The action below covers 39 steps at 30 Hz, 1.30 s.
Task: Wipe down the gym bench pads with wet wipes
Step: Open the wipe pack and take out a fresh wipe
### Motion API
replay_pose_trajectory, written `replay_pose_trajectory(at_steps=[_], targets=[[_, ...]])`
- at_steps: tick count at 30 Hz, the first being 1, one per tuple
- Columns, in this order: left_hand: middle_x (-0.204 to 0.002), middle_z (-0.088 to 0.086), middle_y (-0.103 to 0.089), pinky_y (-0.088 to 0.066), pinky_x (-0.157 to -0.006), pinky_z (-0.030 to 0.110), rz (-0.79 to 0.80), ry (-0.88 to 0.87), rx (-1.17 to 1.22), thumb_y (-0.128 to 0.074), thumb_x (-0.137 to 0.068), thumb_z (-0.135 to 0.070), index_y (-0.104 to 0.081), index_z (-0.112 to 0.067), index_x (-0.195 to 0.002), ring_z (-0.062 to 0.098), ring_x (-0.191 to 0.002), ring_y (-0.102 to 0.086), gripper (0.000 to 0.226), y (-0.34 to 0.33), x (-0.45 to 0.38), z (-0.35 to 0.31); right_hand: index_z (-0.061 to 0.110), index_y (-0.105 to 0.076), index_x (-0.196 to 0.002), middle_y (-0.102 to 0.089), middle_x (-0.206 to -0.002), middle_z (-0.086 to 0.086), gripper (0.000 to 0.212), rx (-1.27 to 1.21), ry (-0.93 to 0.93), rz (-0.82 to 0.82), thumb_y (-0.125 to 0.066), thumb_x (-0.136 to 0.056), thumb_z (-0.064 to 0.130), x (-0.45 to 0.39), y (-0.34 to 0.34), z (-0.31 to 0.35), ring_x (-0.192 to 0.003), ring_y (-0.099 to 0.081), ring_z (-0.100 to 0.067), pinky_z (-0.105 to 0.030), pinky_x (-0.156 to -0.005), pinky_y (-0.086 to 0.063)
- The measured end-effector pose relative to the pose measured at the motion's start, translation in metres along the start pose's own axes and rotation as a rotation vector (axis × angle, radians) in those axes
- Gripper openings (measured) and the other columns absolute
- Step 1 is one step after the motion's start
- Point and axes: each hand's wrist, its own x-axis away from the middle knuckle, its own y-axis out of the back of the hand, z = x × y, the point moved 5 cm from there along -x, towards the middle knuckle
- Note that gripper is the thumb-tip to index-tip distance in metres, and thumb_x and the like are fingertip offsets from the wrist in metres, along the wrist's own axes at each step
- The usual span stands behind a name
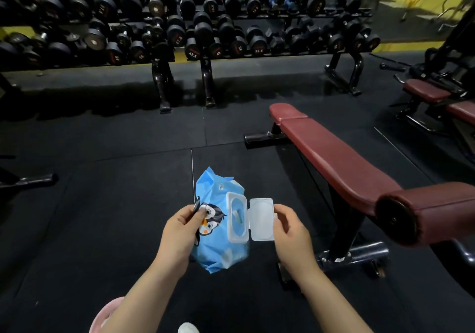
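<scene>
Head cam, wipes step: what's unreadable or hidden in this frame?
- Wet wipes pack: underside hidden; left hand covers its left edge.
- Lid open, right hand at its edge; wipe inside the opening too dim to confirm.
- Near bench pad: cut off by right edge.
- Dumbbell labels on the upper rack: blurred.

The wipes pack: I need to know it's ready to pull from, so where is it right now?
In the head view the wipes pack sits low centre, gripped by the left hand, lid flipped open toward the right hand, left of the bench.

Black floor (102, 204) (rubber mats): bench (334, 158), dumbbell rack (205, 57).
</scene>
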Motion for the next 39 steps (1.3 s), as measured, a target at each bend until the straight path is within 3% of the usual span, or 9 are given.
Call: replay_pose_trajectory(at_steps=[3, 5, 7, 13, 16, 22, 31, 39], targets=[[-0.096, 0.013, -0.076, -0.059, -0.074, 0.042, 0.0, 0.013, 0.022, -0.067, -0.094, -0.027, -0.076, -0.02, -0.086, 0.025, -0.082, -0.073, 0.013, 0.002, -0.001, 0.0, 0.019, -0.054, -0.129, -0.051, -0.131, 0.007, 0.044, 0.457, 0.34, -0.074, -0.059, -0.088, 0.007, 0.005, 0.006, 0.019, -0.123, -0.044, -0.01, -0.024, -0.103, -0.036], [-0.098, 0.013, -0.076, -0.059, -0.077, 0.044, 0.015, 0.014, 0.02, -0.066, -0.094, -0.028, -0.075, -0.021, -0.088, 0.025, -0.083, -0.073, 0.014, 0.001, 0.0, 0.0, 0.016, -0.059, -0.119, -0.053, -0.129, 0.0, 0.041, 0.664, 0.642, -0.032, -0.055, -0.08, 0.004, 0.014, 0.0, 0.037, -0.122, -0.045, -0.017, -0.029, -0.103, -0.036], [-0.1, 0.013, -0.076, -0.059, -0.08, 0.046, 0.039, 0.008, 0.016, -0.065, -0.095, -0.03, -0.075, -0.021, -0.09, 0.027, -0.086, -0.073, 0.014, 0.0, 0.001, -0.002, 0.018, -0.062, -0.112, -0.057, -0.123, 0.004, 0.036, 0.684, 0.779, 0.08, -0.046, -0.08, 0.01, 0.022, -0.008, 0.045, -0.119, -0.048, -0.014, -0.026, -0.102, -0.036], [-0.103, 0.014, -0.075, -0.057, -0.087, 0.052, 0.048, -0.007, 0.009, -0.064, -0.095, -0.029, -0.075, -0.02, -0.094, 0.032, -0.093, -0.072, 0.014, -0.005, 0.004, -0.005, 0.025, -0.063, -0.097, -0.058, -0.099, 0.018, 0.013, 0.285, 0.548, 0.063, -0.055, -0.088, 0.027, 0.021, -0.012, 0.057, -0.099, -0.052, -0.004, -0.014, -0.086, -0.041], [-0.102, 0.014, -0.075, -0.057, -0.086, 0.053, 0.061, -0.004, -0.014, -0.063, -0.096, -0.029, -0.075, -0.021, -0.094, 0.034, -0.093, -0.072, 0.015, -0.009, 0.006, -0.007, 0.03, -0.062, -0.091, -0.056, -0.095, 0.019, 0.006, 0.251, 0.434, 0.091, -0.059, -0.086, 0.034, 0.016, -0.017, 0.055, -0.101, -0.05, -0.004, -0.01, -0.082, -0.04], [-0.099, 0.011, -0.076, -0.06, -0.076, 0.043, 0.065, -0.005, -0.043, -0.061, -0.097, -0.027, -0.075, -0.024, -0.089, 0.031, -0.089, -0.074, 0.017, -0.011, 0.01, -0.011, 0.032, -0.061, -0.083, -0.056, -0.094, 0.02, 0.007, 0.191, 0.307, 0.108, -0.066, -0.087, 0.029, 0.008, -0.02, 0.051, -0.095, -0.05, -0.001, -0.015, -0.072, -0.043], [-0.099, 0.011, -0.076, -0.059, -0.066, 0.035, 0.075, -0.002, -0.045, -0.06, -0.098, -0.027, -0.075, -0.022, -0.091, 0.029, -0.088, -0.074, 0.017, -0.016, 0.011, -0.012, 0.033, -0.056, -0.088, -0.055, -0.091, 0.017, 0.005, 0.313, 0.495, 0.122, -0.053, -0.087, 0.037, 0.016, -0.016, 0.061, -0.09, -0.052, -0.008, -0.021, -0.072, -0.048], [-0.097, 0.013, -0.076, -0.06, -0.069, 0.036, 0.097, -0.018, -0.049, -0.06, -0.099, -0.022, -0.075, -0.02, -0.089, 0.028, -0.086, -0.074, 0.018, -0.024, 0.014, -0.011, 0.023, -0.054, -0.087, -0.052, -0.085, 0.014, 0.006, 0.473, 0.549, 0.086, -0.055, -0.093, 0.025, 0.016, -0.016, 0.063, -0.082, -0.048, -0.01, -0.027, -0.067, -0.047]])
